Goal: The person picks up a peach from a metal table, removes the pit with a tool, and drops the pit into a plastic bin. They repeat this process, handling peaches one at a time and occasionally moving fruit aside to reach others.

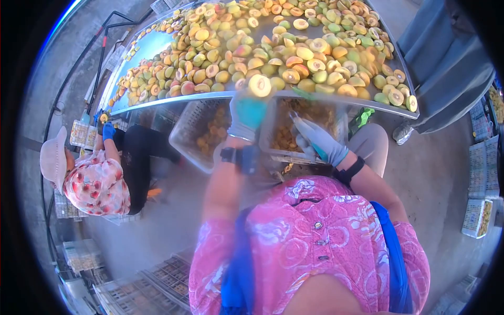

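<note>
A halved peach point(259, 85), cut face up, is in my left hand point(247, 113) at the near edge of the fruit table. The hand wears a pale glove with a teal back, somewhat blurred. My right hand point(319, 140), gloved in grey and teal, is closed around a slim pointed metal tool point(294, 115) whose tip shows past the fingers. Beneath this hand a plastic crate point(290, 155) contains many small yellowish pieces. Another white crate point(185, 137) with similar pieces stands to its left. Cut peaches cover much of the metal table point(178, 104) in front of me.
At the left, a person point(97, 181) in a hat and blue gloves sits by the table's corner. Someone in grey clothing point(446, 63) stands at the right end. Stacked crates point(484, 165) line the right side, and more crates point(152, 289) lie behind me.
</note>
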The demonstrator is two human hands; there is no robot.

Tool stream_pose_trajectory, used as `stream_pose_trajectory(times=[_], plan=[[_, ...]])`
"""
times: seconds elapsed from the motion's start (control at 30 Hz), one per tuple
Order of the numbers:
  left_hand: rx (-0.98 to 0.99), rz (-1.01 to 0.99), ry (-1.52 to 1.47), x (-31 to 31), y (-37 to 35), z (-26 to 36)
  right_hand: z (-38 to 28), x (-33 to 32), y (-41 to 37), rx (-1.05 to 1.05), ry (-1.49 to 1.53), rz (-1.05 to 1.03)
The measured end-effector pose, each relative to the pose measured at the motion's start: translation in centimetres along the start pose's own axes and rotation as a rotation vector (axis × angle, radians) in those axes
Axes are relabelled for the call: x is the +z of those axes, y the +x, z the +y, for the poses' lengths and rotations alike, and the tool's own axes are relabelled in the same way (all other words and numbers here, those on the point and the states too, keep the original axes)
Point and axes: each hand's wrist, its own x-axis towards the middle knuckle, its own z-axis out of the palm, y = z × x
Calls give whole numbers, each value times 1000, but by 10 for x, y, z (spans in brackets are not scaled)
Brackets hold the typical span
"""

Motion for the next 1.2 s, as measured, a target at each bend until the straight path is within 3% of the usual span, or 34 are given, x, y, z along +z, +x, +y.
stream_pose_trajectory(times=[0.03, 0.07, 0.2, 0.27, 0.4, 0.47, 0.5, 0.57, 0.7, 0.77, 0.8, 0.87, 0.97, 1.07, 1.2], plan=[[201, 80, 401, 11, -4, 12, -4, 3, 1, -21, -48, 15], [32, 82, 123, 21, -9, 23, -14, 10, -4, -20, -50, 23], [-18, 165, 30, 37, -26, 9, -34, 18, -14, -107, -104, 42], [-123, 7, -85, 38, -36, 11, -43, 22, -20, -106, -123, 47], [-164, -138, -41, 41, -49, 18, -49, 24, -24, -90, -130, 89], [-524, -145, -1302, 42, -51, 11, -48, 23, -25, -110, -120, 80], [-526, -146, -1303, 44, -53, 8, -48, 24, -26, -108, -139, 86], [-424, -41, -1027, 50, -55, 12, -46, 26, -25, -106, -157, 93], [-476, 9, -1154, 57, -56, 17, -26, 23, -12, -262, -290, 109], [-270, 97, -713, 68, -59, 33, -20, 22, -12, -316, -338, 109], [-272, 95, -714, 68, -58, 34, -19, 21, -13, -308, -354, 97], [-440, 156, -903, 67, -53, 34, -19, 21, -17, -298, -370, 87], [-583, 53, -939, 62, -53, 35, -21, 18, -24, -229, -422, 66], [-706, 97, -974, 64, -53, 36, -19, 16, -26, -168, -385, 38], [-569, 166, -822, 73, -57, 40, -19, 20, -33, -139, -287, 44]])
